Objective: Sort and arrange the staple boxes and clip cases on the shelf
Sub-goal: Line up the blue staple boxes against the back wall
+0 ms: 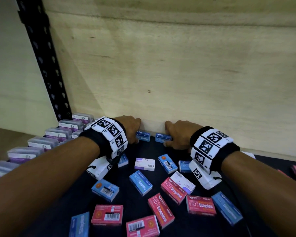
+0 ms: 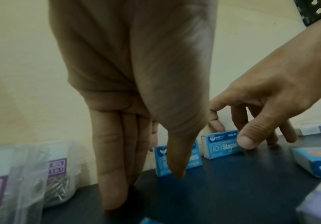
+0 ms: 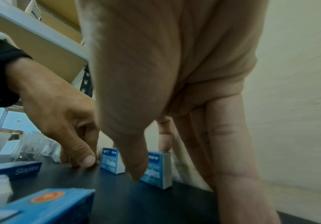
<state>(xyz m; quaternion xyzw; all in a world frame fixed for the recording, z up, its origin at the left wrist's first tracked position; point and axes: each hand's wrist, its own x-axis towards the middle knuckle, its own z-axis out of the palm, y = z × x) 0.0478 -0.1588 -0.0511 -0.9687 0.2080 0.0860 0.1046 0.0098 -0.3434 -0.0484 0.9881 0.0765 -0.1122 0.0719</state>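
Each hand (image 1: 132, 128) (image 1: 177, 134) pinches a blue staple box (image 1: 143, 135) (image 1: 161, 138) — upright on shelf.

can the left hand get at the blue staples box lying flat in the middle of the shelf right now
Probably yes. That blue staples box lies alone on the dark shelf with nothing on top, just behind the left hand, which would first have to leave the upright blue box.

This looks like a stockroom or the stationery section of a shop. A dark shelf (image 1: 143, 149) on a black slotted metal upright (image 1: 46, 65) stands against a pale plywood back panel (image 1: 178, 65). Many identical small goods lie on it: blue staple boxes (image 1: 140, 184), red staple boxes (image 1: 201, 205) and rows of clear clip cases (image 1: 41, 142). The right wrist view shows another shelf board (image 3: 40, 34) above, carrying cardboard boxes.
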